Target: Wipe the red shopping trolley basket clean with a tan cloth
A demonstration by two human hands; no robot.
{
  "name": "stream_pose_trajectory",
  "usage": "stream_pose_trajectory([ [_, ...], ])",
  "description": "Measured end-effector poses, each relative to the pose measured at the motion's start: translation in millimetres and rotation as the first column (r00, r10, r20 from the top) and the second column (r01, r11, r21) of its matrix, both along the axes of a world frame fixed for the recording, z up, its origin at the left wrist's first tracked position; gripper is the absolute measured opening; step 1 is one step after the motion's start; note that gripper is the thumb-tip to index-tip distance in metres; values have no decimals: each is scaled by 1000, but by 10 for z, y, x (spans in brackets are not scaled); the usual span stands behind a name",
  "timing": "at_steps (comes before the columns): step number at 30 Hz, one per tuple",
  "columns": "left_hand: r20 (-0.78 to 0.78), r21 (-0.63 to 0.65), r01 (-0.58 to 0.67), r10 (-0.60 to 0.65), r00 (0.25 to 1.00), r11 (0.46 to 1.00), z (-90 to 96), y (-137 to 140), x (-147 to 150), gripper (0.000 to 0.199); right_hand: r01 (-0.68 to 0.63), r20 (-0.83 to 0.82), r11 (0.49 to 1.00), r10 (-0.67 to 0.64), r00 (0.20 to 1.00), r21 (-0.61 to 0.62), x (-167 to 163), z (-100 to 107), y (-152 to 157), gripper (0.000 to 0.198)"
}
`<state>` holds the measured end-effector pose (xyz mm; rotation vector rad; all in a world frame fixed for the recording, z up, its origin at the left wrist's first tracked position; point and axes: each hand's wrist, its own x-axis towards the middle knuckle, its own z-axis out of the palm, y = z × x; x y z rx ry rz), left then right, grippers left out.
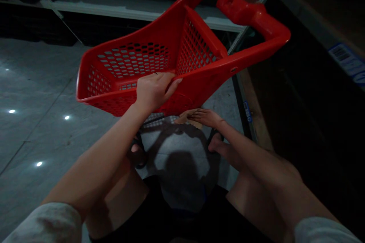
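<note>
A red plastic shopping cart [211, 72] with perforated walls stands tilted across the view in front of me. My left hand [152, 90] is closed over the near rim of its basket, thumb on the outer side. Lower down, beside the underside of the basket, my right hand [207, 117] holds a tan cloth [184, 117] under nearly straight fingers. Part of the cloth hangs below the palm. Whether the cloth touches the cart I cannot tell. The cart's handle [251, 13] points to the upper right, away from both hands.
Behind the cart runs a low white metal shelf [108, 10] with slanting uprights. Along the right is a dark shelf edge with a blue-and-white barcode label [346, 57]. Grey tiled floor [37, 98] reflects several lights. My feet are on either side below the cart.
</note>
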<state>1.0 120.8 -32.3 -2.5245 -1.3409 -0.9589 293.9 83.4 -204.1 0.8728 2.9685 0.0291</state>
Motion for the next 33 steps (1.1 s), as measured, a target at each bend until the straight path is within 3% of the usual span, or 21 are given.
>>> stream_pose_trajectory([
  [3,-20,22,11,-10,1000,1000,-7,-4,-3,50,-38,-56,999,38,998,11,116,73,59,53],
  [6,-19,24,10,-9,1000,1000,-7,-14,0,49,-19,-151,999,25,988,40,244,430,86,51],
  [9,-9,4,-1,1,1000,1000,1,-28,13,50,213,-261,962,-164,951,171,329,866,60,45],
  [12,-3,-12,-11,10,1000,1000,10,-35,34,51,502,-410,825,-376,831,259,293,1091,22,42],
  [14,6,-10,-13,13,1000,1000,9,-34,47,52,564,-439,791,-430,789,237,174,1056,5,45],
  [16,19,-6,-13,13,1000,1000,4,-31,61,52,480,-367,854,-389,845,199,-1,899,-3,46],
  [18,28,-3,-11,11,1000,1000,6,-35,78,52,293,-224,945,-258,940,143,-187,691,-5,43],
  [21,-3,-19,13,-13,1000,1000,60,-72,94,53,74,-93,994,-67,993,80,-391,460,-8,39],
  [24,-90,-79,41,-48,995,996,181,-129,46,54,60,-125,992,-46,991,108,-441,473,-16,40],
  [26,-138,-123,32,-49,989,992,257,-140,-52,56,159,-207,976,-127,970,147,-381,616,-9,40],
  [28,-156,-153,-13,-11,988,988,286,-105,-193,61,384,-359,897,-292,887,219,-263,821,16,37],
  [31,-142,-186,-112,86,986,976,219,0,-377,73,716,-624,609,-424,657,340,-79,1142,68,38],
  [33,-124,-196,-170,147,981,966,137,47,-408,78,779,-701,473,-383,602,411,-53,1313,74,48],
])
